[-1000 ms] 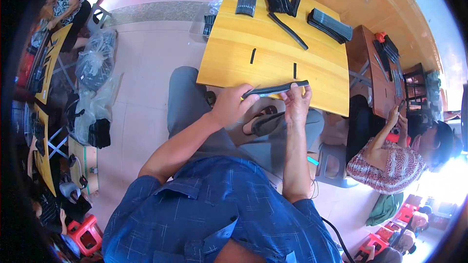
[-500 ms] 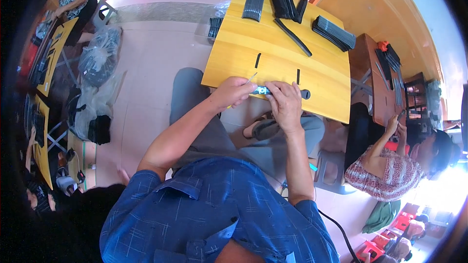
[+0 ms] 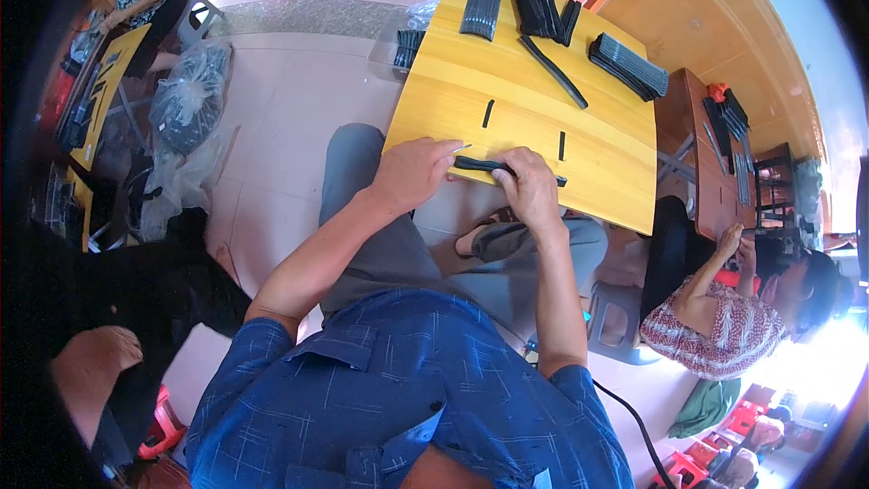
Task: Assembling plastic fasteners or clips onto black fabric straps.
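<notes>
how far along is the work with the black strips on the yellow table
Done, it seems: neat stacks of black strips at the far edge of the yellow wooden table. In hand: both the left hand and right hand grip one long black strip. Left: two short black pieces and a loose long strip.

Blue checked short-sleeved shirt [image 3: 398, 398], grey trousers [image 3: 380, 244], bare forearms.

left hand [image 3: 415, 172], right hand [image 3: 528, 188], both seemingly closed
</notes>
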Action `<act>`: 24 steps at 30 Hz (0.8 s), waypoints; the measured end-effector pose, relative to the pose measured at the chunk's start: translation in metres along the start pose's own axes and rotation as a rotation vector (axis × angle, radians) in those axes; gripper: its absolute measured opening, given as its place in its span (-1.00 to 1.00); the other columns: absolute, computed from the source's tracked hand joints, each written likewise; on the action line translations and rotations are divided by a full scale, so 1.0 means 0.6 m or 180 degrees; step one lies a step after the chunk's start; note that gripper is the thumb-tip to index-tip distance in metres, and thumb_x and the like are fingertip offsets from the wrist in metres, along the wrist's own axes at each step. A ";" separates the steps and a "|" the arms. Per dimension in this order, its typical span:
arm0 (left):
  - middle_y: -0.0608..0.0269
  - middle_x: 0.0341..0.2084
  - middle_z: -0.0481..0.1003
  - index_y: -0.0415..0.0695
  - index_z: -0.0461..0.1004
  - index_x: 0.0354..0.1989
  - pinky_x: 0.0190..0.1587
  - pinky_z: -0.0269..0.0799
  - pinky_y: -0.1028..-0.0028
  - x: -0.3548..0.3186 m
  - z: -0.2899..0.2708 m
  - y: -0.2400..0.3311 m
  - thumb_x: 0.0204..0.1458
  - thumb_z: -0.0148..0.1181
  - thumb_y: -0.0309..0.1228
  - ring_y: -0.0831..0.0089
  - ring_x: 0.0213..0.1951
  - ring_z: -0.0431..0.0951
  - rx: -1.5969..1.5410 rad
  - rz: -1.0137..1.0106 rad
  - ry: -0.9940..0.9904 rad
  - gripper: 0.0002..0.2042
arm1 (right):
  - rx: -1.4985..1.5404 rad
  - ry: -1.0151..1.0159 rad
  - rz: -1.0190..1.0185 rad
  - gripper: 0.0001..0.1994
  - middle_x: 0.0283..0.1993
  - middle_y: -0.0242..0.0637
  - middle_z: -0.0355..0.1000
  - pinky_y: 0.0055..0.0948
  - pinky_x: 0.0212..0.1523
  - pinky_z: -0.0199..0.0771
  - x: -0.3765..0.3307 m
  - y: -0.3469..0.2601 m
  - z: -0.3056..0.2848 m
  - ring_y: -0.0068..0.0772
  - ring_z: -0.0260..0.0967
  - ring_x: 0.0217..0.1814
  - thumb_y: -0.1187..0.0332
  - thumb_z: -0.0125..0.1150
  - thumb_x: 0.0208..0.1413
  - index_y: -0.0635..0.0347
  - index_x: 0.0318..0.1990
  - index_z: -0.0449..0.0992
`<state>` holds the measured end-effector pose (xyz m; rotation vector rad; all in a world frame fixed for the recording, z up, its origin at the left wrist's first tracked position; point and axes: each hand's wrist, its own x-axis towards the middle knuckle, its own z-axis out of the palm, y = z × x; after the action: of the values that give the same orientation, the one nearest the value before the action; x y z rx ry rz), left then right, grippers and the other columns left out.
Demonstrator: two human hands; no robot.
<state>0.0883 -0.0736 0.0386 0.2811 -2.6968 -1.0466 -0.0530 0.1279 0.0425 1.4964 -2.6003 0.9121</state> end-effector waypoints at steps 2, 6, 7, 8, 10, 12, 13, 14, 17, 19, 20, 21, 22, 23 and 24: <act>0.02 -0.35 0.62 -0.06 0.61 0.06 -0.21 0.54 0.09 -0.005 -0.001 0.006 0.22 0.10 -0.33 0.01 -0.27 0.64 0.0475 0.0319 0.0277 -0.70 | 0.0021 -0.0027 -0.0008 -0.79 -0.18 -0.17 0.56 -0.10 -0.01 0.50 -0.001 0.006 0.011 -0.01 0.50 -0.05 0.35 0.39 0.06 0.13 -0.13 0.65; 0.05 -0.27 0.64 -0.01 0.58 0.10 -0.17 0.55 0.07 0.000 -0.017 0.041 0.21 0.09 -0.39 0.04 -0.19 0.64 0.0827 0.0058 -0.0236 -0.69 | 0.0166 0.0125 0.0069 -0.80 -0.18 -0.18 0.57 -0.10 0.00 0.50 -0.010 0.010 0.021 -0.03 0.51 -0.05 0.35 0.40 0.06 0.14 -0.15 0.66; 0.04 -0.26 0.64 -0.01 0.58 0.10 -0.18 0.54 0.06 -0.001 -0.014 0.039 0.20 0.09 -0.39 0.04 -0.20 0.64 0.0858 0.0086 -0.0278 -0.69 | 0.0202 0.0178 0.0061 -0.80 -0.18 -0.18 0.57 -0.10 0.00 0.50 -0.011 0.008 0.022 -0.03 0.51 -0.05 0.35 0.40 0.06 0.14 -0.15 0.66; 0.03 -0.26 0.64 0.00 0.58 0.09 -0.19 0.54 0.05 -0.002 -0.012 0.038 0.20 0.09 -0.40 0.03 -0.20 0.65 0.0889 0.0116 -0.0321 -0.69 | 0.0203 0.0170 0.0064 -0.80 -0.18 -0.18 0.57 -0.10 0.00 0.50 -0.011 0.007 0.022 -0.03 0.51 -0.05 0.35 0.40 0.06 0.14 -0.15 0.66; 0.03 -0.26 0.64 -0.01 0.58 0.09 -0.18 0.54 0.05 -0.006 -0.012 0.042 0.20 0.09 -0.40 0.03 -0.20 0.65 0.0728 0.0098 -0.0308 -0.69 | 0.0218 0.0136 0.0095 -0.81 -0.20 -0.18 0.56 -0.11 0.00 0.50 -0.012 0.005 0.021 -0.02 0.52 -0.07 0.36 0.40 0.05 0.14 -0.17 0.66; 0.03 -0.26 0.64 -0.02 0.57 0.09 -0.18 0.54 0.05 -0.007 -0.005 0.037 0.20 0.09 -0.40 0.03 -0.20 0.65 0.0568 0.0088 -0.0300 -0.69 | 0.0245 0.0213 0.0106 -0.82 -0.21 -0.18 0.56 -0.11 -0.02 0.51 -0.011 0.004 0.022 -0.03 0.52 -0.09 0.36 0.40 0.05 0.14 -0.18 0.66; 0.03 -0.28 0.64 -0.03 0.58 0.08 -0.21 0.54 0.06 -0.008 0.003 0.027 0.19 0.12 -0.38 0.03 -0.23 0.65 0.0467 0.0258 -0.0185 -0.70 | 0.0277 0.0289 0.0100 -0.82 -0.22 -0.19 0.56 -0.11 -0.03 0.51 -0.010 0.003 0.023 -0.03 0.53 -0.11 0.36 0.41 0.04 0.13 -0.18 0.66; 0.03 -0.31 0.64 -0.04 0.58 0.07 -0.25 0.54 0.07 -0.008 0.010 0.019 0.18 0.16 -0.36 0.03 -0.25 0.66 0.0367 0.0428 -0.0069 -0.71 | 0.0281 0.0288 0.0100 -0.82 -0.22 -0.19 0.56 -0.11 -0.03 0.51 -0.009 0.005 0.026 -0.03 0.53 -0.11 0.36 0.41 0.04 0.13 -0.18 0.66; 0.02 -0.33 0.64 -0.05 0.60 0.04 -0.25 0.54 0.07 -0.005 0.024 0.010 0.20 0.13 -0.36 0.04 -0.25 0.66 0.0296 0.0635 0.0118 -0.73 | 0.0277 0.0344 0.0143 -0.82 -0.22 -0.19 0.55 -0.11 -0.07 0.51 -0.009 0.009 0.037 -0.03 0.53 -0.13 0.35 0.42 0.03 0.13 -0.20 0.65; 0.02 -0.34 0.63 -0.04 0.61 0.03 -0.25 0.54 0.07 -0.002 0.025 0.011 0.21 0.12 -0.36 0.04 -0.26 0.66 0.0396 0.0574 0.0016 -0.73 | 0.0235 0.0376 0.0210 -0.82 -0.22 -0.19 0.55 -0.11 -0.10 0.51 -0.009 0.006 0.041 -0.04 0.53 -0.13 0.37 0.44 0.00 0.13 -0.23 0.64; 0.03 -0.35 0.63 -0.04 0.62 0.02 -0.26 0.54 0.07 -0.001 0.026 0.012 0.22 0.11 -0.36 0.05 -0.26 0.66 0.0495 0.0513 -0.0082 -0.74 | 0.0240 0.0376 0.0217 -0.82 -0.22 -0.19 0.55 -0.11 -0.10 0.51 -0.009 0.004 0.042 -0.04 0.53 -0.13 0.37 0.44 0.00 0.13 -0.23 0.64; 0.03 -0.35 0.63 -0.04 0.62 0.02 -0.26 0.54 0.07 -0.001 0.026 0.013 0.22 0.11 -0.36 0.05 -0.26 0.66 0.0497 0.0512 -0.0090 -0.74 | 0.0259 0.0385 0.0268 -0.82 -0.22 -0.19 0.55 -0.11 -0.10 0.51 -0.009 0.002 0.042 -0.03 0.53 -0.13 0.38 0.45 -0.01 0.14 -0.24 0.63; 0.03 -0.36 0.62 -0.03 0.63 0.01 -0.27 0.53 0.07 -0.002 0.028 0.014 0.23 0.09 -0.36 0.05 -0.26 0.66 0.0547 0.0476 -0.0127 -0.74 | 0.0277 0.0395 0.0320 -0.82 -0.23 -0.18 0.54 -0.11 -0.10 0.51 -0.010 0.000 0.043 -0.03 0.53 -0.14 0.39 0.45 -0.02 0.15 -0.25 0.62; 0.04 -0.37 0.62 -0.03 0.63 0.00 -0.28 0.53 0.07 -0.003 0.029 0.015 0.24 0.07 -0.36 0.06 -0.27 0.66 0.0597 0.0440 -0.0164 -0.74 | 0.0281 0.0395 0.0329 -0.82 -0.23 -0.18 0.54 -0.11 -0.10 0.51 -0.010 0.000 0.045 -0.03 0.53 -0.14 0.39 0.45 -0.02 0.15 -0.25 0.62; 0.04 -0.37 0.62 -0.03 0.63 0.00 -0.28 0.53 0.07 -0.003 0.031 0.015 0.24 0.07 -0.36 0.06 -0.27 0.66 0.0598 0.0440 -0.0173 -0.74 | 0.0320 0.0416 0.0336 -0.82 -0.23 -0.18 0.55 -0.11 -0.09 0.51 -0.010 0.000 0.046 -0.02 0.53 -0.13 0.40 0.45 -0.03 0.15 -0.25 0.61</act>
<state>0.0838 -0.0548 0.0313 0.0975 -2.8208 -0.7749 -0.0422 0.1194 0.0177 1.2811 -2.5960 1.1257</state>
